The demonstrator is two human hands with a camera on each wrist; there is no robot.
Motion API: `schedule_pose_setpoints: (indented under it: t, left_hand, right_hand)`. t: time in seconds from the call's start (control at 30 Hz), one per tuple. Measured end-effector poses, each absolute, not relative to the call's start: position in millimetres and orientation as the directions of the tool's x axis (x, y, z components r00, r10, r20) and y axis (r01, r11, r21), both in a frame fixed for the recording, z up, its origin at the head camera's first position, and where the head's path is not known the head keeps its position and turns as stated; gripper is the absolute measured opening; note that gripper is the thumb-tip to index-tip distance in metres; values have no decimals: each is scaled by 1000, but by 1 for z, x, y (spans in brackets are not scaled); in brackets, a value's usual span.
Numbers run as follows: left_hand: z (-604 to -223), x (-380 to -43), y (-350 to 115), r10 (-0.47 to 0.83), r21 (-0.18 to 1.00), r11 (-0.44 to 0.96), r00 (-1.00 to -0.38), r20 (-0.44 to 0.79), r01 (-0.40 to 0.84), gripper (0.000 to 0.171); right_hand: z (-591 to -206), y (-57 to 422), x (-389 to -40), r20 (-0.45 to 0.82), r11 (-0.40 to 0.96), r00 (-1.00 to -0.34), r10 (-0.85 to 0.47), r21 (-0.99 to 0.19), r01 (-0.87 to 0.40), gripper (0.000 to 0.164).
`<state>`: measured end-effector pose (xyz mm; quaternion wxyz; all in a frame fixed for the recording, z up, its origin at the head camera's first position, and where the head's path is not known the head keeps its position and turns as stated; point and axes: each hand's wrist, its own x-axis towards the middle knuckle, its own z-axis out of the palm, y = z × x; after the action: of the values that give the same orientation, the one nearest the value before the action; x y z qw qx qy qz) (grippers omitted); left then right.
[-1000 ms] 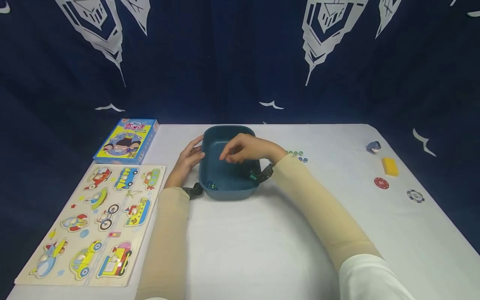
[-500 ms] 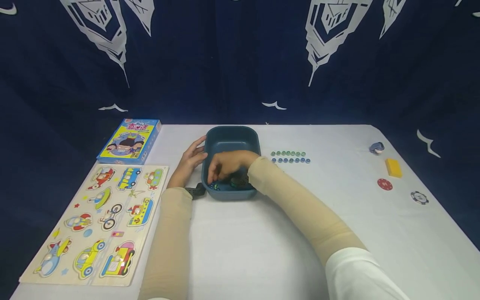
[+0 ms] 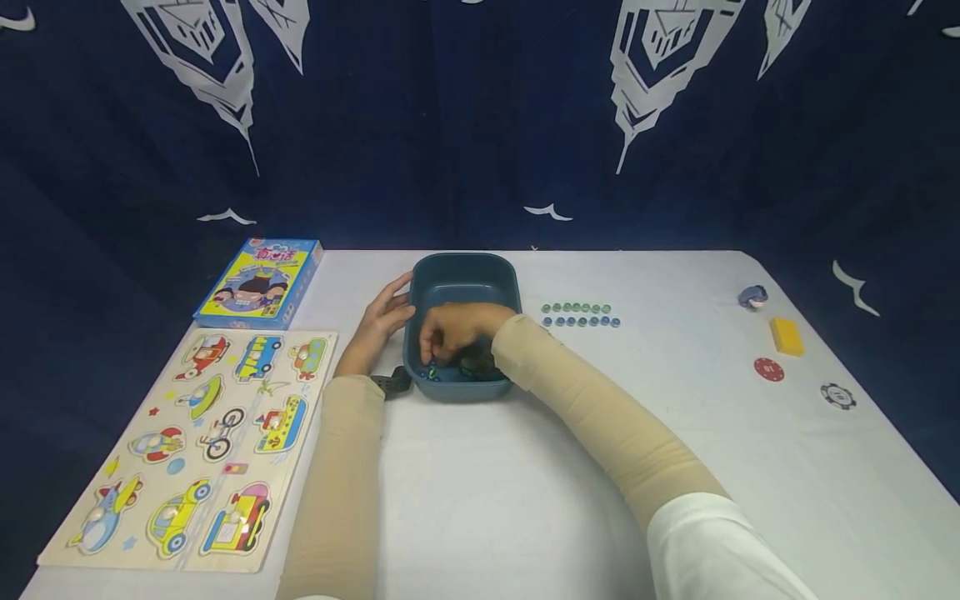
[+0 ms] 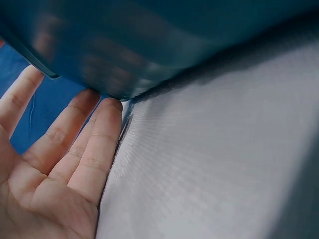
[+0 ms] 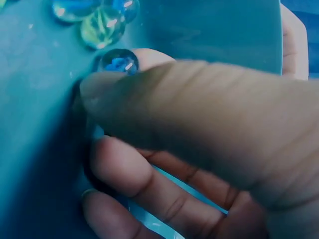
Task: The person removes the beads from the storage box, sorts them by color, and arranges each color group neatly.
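Note:
A dark teal plastic bin [image 3: 467,392] stands on the white table. Along its left side lies my left hand [image 3: 372,332], and in the left wrist view its extended fingertips touch the bin's outer wall. My right hand [image 3: 463,327] reaches down inside, at the front left corner. There its thumb and index finger pinch a glass marble with a blue core [image 5: 118,61], partly hidden by the thumb. Just beyond it on the bin floor lie a green-streaked marble [image 5: 102,28] and blue ones. Right of the bin, a row of green marbles [image 3: 576,308] lies behind a row of blue marbles [image 3: 581,322].
At left lies a wooden picture puzzle board [image 3: 183,417], with a blue and yellow card box [image 3: 258,283] behind it. Far right are a small blue-grey figure [image 3: 752,297], a yellow block [image 3: 787,337], a red chip [image 3: 769,369] and a black-and-white chip [image 3: 837,396].
My right hand has dropped from above the bin's middle to the marbles in its front left corner, uncovering the rows on the table. My left hand stays at the bin's side.

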<state>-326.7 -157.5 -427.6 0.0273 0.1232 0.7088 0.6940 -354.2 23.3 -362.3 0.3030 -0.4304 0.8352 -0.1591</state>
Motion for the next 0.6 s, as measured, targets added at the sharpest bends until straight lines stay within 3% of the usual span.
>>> schedule_pose_setpoints:
  t: [0.2, 0.43, 0.6]
  left_hand:
    - [-426, -325, -156, 213, 994, 13, -972, 101, 106, 64]
    - [-400, -307, -152, 224, 996, 23, -971, 79, 86, 66]
    - [-402, -308, -154, 225, 996, 25, -971, 80, 88, 65]
  right_hand:
    - [-357, 40, -355, -310, 564, -478, -822, -559, -608, 13]
    - [-342, 83, -351, -47, 376, -512, -858, -737, -562, 12]
    - [-342, 122, -345, 101, 258, -601, -793, -838, -481, 15]
